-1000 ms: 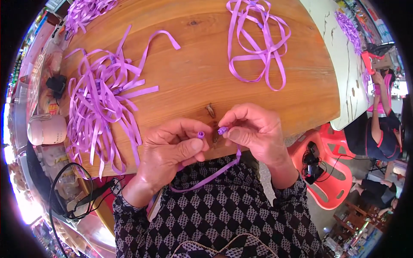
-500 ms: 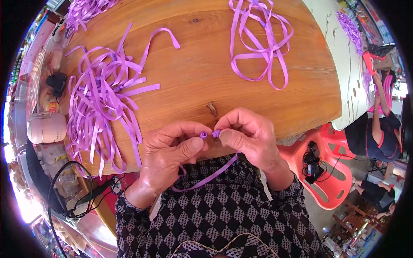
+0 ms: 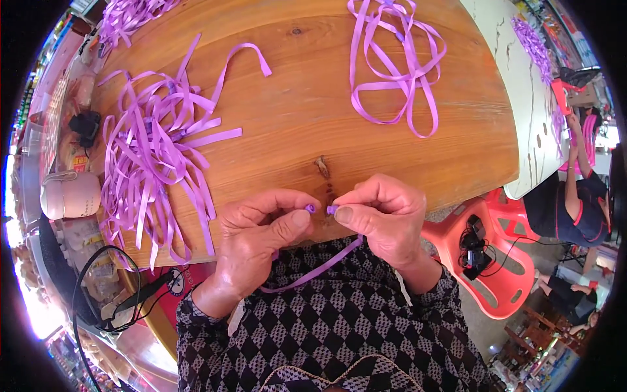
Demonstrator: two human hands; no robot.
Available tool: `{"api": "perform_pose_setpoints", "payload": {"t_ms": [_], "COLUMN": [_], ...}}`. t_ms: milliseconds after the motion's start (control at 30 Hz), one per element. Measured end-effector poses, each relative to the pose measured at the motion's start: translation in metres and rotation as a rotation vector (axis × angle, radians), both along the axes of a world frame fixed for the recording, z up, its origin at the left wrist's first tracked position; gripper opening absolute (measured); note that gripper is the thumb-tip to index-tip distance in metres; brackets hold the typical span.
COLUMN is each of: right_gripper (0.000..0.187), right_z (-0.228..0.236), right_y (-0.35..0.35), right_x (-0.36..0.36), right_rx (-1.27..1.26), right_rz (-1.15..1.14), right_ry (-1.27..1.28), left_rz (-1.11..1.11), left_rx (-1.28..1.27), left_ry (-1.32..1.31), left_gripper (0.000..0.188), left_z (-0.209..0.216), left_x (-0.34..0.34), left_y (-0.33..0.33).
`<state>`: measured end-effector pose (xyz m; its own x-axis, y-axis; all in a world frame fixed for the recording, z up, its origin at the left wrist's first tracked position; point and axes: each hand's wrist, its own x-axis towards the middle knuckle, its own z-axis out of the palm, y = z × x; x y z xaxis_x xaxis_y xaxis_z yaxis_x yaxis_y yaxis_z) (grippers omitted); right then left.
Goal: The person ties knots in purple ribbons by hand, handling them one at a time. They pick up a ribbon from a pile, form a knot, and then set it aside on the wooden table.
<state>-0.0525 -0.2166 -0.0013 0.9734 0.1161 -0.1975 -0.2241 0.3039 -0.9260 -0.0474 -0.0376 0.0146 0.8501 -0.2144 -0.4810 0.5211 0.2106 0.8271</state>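
Observation:
Between thumb and forefinger, my left hand (image 3: 264,219) pinches a small purple plastic buckle piece (image 3: 310,209). A second such buckle piece (image 3: 332,210) is pinched by my right hand (image 3: 382,219). A short gap separates the two pieces, just over the table's near edge. From the hands a purple lanyard ribbon (image 3: 313,273) hangs in a loop in front of the patterned top. To the left lies a tangled heap of purple lanyards (image 3: 153,140) with small purple plastic parts on them. A few looped lanyards (image 3: 398,75) lie at the far right of the table.
The wooden table (image 3: 287,117) carries another purple pile (image 3: 134,19) at the far left. A pink lidded container (image 3: 70,195) and a black cable (image 3: 81,307) are at left. At right, a red plastic chair (image 3: 499,261) holds black cables; beyond it another person (image 3: 575,202) works.
My right hand has shifted slightly right and down, widening the gap between the two buckle pieces. The left hand has barely moved.

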Motion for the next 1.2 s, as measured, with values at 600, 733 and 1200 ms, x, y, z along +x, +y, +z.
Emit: {"api": "perform_pose_setpoints", "payload": {"t_ms": [600, 733, 1200], "right_gripper": [0.022, 0.024, 0.016], "right_z": [-0.001, 0.0, -0.004], "right_y": [0.01, 0.003, -0.014], "right_x": [0.009, 0.01, 0.004], "right_rx": [-0.612, -0.582, -0.633], "right_rz": [0.042, 0.187, 0.111], "right_ry": [-0.806, -0.869, -0.792], "left_rz": [-0.429, -0.431, -0.345], "left_rx": [0.245, 0.056, -0.085], "left_ry": [-0.334, -0.134, -0.153], "left_gripper": [0.02, 0.018, 0.027], "left_z": [0.012, 0.011, 0.006], "left_x": [0.01, 0.015, 0.014], "left_y": [0.007, 0.012, 0.016]}}
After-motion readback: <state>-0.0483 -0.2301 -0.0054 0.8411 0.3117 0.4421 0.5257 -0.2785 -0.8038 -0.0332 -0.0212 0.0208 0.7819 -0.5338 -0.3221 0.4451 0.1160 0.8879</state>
